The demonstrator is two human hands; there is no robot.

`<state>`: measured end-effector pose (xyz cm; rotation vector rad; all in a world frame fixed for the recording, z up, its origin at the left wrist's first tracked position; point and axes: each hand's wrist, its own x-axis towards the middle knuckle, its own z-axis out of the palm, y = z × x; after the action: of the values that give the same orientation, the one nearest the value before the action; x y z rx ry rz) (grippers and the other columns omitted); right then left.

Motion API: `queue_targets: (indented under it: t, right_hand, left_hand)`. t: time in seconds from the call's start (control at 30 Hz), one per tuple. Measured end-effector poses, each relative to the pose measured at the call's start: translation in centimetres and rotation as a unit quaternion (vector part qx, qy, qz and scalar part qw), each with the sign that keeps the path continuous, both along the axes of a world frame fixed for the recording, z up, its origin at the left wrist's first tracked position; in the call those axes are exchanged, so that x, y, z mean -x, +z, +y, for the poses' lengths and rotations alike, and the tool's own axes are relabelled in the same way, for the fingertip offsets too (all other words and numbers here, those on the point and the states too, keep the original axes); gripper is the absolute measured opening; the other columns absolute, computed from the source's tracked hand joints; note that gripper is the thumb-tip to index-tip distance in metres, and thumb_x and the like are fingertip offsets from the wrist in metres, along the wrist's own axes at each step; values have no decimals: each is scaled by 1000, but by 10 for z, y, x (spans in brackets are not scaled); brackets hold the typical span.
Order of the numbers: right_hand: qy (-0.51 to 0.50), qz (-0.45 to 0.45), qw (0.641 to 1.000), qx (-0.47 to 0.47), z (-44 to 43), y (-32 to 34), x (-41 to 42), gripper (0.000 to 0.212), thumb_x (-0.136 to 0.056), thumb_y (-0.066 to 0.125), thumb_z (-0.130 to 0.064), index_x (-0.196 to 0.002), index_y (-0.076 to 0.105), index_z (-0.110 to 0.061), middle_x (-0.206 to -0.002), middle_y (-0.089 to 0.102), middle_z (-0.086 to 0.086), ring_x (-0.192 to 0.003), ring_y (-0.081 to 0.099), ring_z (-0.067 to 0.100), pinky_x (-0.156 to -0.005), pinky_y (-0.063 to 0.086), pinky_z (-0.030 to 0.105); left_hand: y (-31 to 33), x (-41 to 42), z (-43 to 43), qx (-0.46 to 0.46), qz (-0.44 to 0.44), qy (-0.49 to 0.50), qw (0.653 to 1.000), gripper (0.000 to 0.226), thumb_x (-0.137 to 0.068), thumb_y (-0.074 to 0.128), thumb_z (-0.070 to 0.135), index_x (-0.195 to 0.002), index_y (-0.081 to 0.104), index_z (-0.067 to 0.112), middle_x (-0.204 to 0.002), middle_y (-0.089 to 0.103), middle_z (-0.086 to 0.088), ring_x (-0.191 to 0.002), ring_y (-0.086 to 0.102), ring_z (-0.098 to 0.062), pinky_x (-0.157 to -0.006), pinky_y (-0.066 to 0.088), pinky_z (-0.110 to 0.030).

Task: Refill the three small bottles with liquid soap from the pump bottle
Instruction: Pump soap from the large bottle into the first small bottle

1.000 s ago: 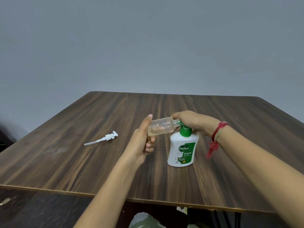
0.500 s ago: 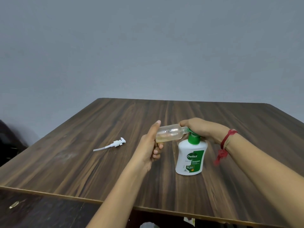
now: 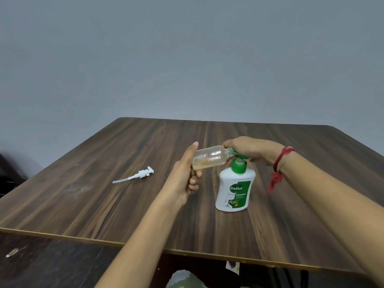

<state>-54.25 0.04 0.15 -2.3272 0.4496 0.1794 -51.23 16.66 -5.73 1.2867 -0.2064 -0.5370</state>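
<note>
Near the worktop (image 3: 83, 204) centre, the left hand (image 3: 187, 175) grips the base end of a small bottle (image 3: 209, 157), thumb upright against it and fingers curled beneath. The clear bottle is held off the surface, lying almost level, its open neck pointing to three o'clock and meeting the green spout of the pump bottle (image 3: 233, 192). A little yellowish liquid pools along its lower side. The right hand (image 3: 252, 149) is curled down over the pump bottle's green top; the white bottle stands upright at five o'clock from the small one. A loose white pump (image 3: 138, 175) lies well apart at nine o'clock. A red thread (image 3: 279, 163) circles the right wrist
</note>
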Motion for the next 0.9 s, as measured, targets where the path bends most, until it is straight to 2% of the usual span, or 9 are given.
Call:
queue_targets:
  t: [0.17,0.27,0.33,0.47,0.57,0.63,0.7,0.77,0.9]
  right_hand:
    - [8,18,1000,-20,-1,-6,0,33,-94,33,-18,-97,66,-19,-79,74,-2,-83,64,18,-95,42,44]
    - [-2,11,1000,-16,-2,-2,-3,32,-95,33,-22,-83,62,-24,-63,71,-10,-75,58,13,-84,37,40]
    - [-4,-9,998,-66,-1,-6,-2,31,-95,33,-17,-89,63,-19,-63,71,-5,-68,59,15,-78,44,35]
    - [1,3,999,-51,2,-5,1,31,-94,32,-16,-92,63,-20,-80,73,2,-74,62,17,-88,46,40]
    - [-12,-9,1000,-8,1,-1,0,33,-95,30,-17,-79,58,-25,-64,68,-11,-70,55,10,-86,37,40]
    - [-6,-11,999,-34,2,-5,1,33,-94,30,-15,-87,62,-20,-63,70,-7,-70,59,13,-87,43,38]
    - [1,6,1000,-22,5,-5,5,34,-95,29,-14,-103,63,-13,-79,72,1,-73,61,16,-77,47,30]
    - [14,15,1000,24,8,3,7,35,-97,27,-13,-110,59,-14,-89,68,4,-68,53,10,-60,35,22]
    - [12,7,1000,23,7,4,5,33,-96,28,-13,-99,61,-18,-80,66,-2,-68,53,9,-65,37,24]
  left_hand:
    - [-1,0,1,-4,4,1,1000,41,-85,55,60,-80,59,19,-47,41,4,-38,28,-4,-36,22,-15]
    - [0,-1,-1,-5,4,-1,1000,41,-85,54,59,-80,58,19,-48,42,4,-38,27,-4,-36,21,-15]
    - [0,-3,-1,-8,1,5,1000,41,-85,55,60,-77,57,20,-48,40,4,-38,27,-5,-36,22,-16]
    - [-3,-4,-2,-5,7,5,1000,40,-86,54,59,-79,58,19,-48,40,4,-38,27,-4,-34,22,-16]
    - [-3,-5,-5,6,13,3,1000,40,-86,54,58,-79,58,19,-47,39,5,-36,27,-4,-33,21,-16]
    - [-4,-5,-6,7,22,7,1000,40,-85,55,58,-77,56,19,-46,38,5,-37,27,-4,-33,21,-15]
    - [-6,-3,-5,4,34,4,999,39,-86,55,56,-76,56,19,-47,38,5,-37,27,-4,-35,20,-15]
    - [-6,-1,-4,4,38,0,999,38,-87,54,55,-78,56,18,-47,39,5,-37,27,-4,-35,20,-15]
    - [-4,-1,-4,11,30,3,999,37,-87,54,53,-80,57,18,-47,39,4,-36,27,-4,-33,21,-15]
